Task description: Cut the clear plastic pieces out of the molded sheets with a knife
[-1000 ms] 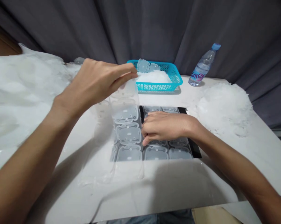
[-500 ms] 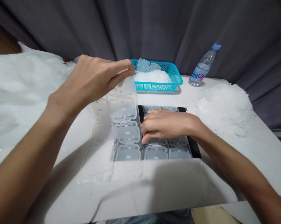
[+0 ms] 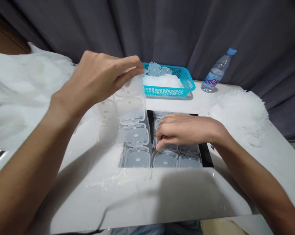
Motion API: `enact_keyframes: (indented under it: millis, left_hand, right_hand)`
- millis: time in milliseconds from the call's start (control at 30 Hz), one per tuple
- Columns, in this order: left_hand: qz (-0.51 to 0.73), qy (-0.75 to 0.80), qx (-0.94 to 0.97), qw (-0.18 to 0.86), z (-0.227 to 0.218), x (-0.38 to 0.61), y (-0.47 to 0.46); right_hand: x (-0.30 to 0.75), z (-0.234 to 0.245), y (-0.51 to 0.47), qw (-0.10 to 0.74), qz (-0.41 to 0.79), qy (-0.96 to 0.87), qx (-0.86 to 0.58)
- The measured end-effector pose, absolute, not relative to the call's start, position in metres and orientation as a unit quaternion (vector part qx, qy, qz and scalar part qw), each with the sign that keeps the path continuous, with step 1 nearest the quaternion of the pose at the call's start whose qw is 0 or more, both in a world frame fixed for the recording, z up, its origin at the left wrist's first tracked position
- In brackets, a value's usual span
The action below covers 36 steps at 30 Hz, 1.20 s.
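Note:
My left hand pinches the top edge of a clear plastic strip of moulded rounded pieces and lifts it, so the strip rises from the table toward the fingers. My right hand lies palm down, fingers curled, pressing on the neighbouring rows of the same clear moulded sheet, which sits over a black mat on the white table. The lower end of the lifted strip still lies on the sheet near the front.
A turquoise basket at the back holds clear pieces and white scraps. A water bottle stands at the back right. A heap of clear plastic scraps lies right of the mat, and a large white plastic pile covers the left. Dark curtains hang behind.
My left hand has pulled the strip slightly higher and back. My right hand has shifted a little to the right on the sheet; the view has also shifted slightly.

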<state>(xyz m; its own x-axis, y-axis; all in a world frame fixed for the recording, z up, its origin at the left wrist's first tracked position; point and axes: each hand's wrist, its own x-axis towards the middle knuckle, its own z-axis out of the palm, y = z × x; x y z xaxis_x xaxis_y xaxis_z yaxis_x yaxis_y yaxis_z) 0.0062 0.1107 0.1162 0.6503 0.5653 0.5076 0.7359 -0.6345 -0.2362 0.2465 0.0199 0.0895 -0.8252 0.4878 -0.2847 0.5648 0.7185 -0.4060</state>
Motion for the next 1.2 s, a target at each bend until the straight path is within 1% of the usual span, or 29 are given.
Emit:
enact_keyframes:
  millis: [233,467,700,867,1000,1200]
  left_hand:
    - [-0.190,-0.379,-0.882,0.205,0.117,0.007,0.110]
    - [-0.187,-0.377,-0.881,0.214,0.117,0.009,0.108]
    - [-0.181,-0.374,-0.880,0.231,0.119,0.010,0.105]
    - [-0.186,-0.375,-0.881,0.221,0.118,0.009,0.108]
    - [-0.183,-0.390,-0.876,0.217,0.115,0.006,0.112]
    - [-0.172,-0.396,-0.881,0.192,0.114,0.009,0.110]
  right_hand:
    - [0.238,0.087,0.016,0.097,-0.219,0.928,0.286]
    - [0.228,0.080,0.013,0.113,-0.220,0.937,0.247]
    - [0.226,0.076,0.013,0.111,-0.211,0.942,0.235]
    - [0.229,0.076,0.017,0.100,-0.255,0.933,0.234]
    - [0.231,0.075,0.018,0.116,-0.314,0.916,0.221]
    - [0.234,0.078,0.020,0.115,-0.336,0.909,0.219]
